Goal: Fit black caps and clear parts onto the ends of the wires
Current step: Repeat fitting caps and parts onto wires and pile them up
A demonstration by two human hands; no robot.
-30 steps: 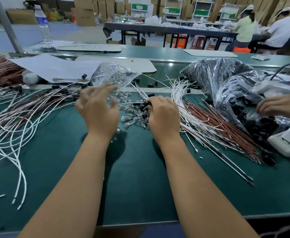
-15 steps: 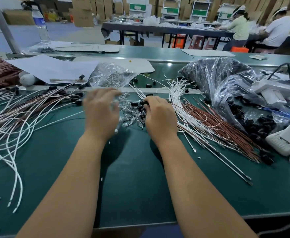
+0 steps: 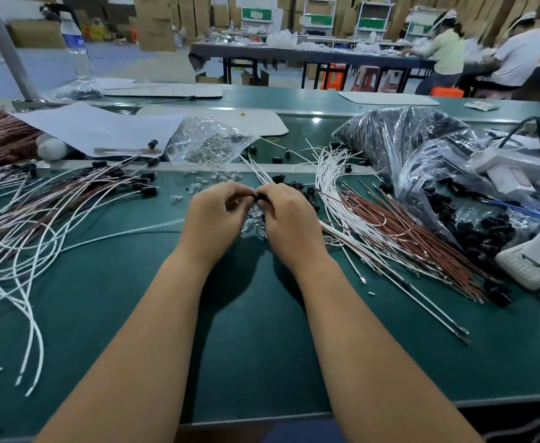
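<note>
Both hands met over the green table [image 3: 262,330] — left hand [image 3: 215,215] and right hand [image 3: 289,219] each had a curled grip pinching one black cap [image 3: 260,197] between the fingertips, right above the little pile of clear parts [image 3: 256,223] — loose wires [image 3: 390,225] lay just to the right.

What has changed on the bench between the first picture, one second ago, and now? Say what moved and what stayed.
The left hand, spread open over the clear parts a second ago, has closed and moved right to meet the right hand; both now pinch a small black cap between their fingertips. The right hand barely shifted. The wires, the bags and the paper lie as before.
</note>
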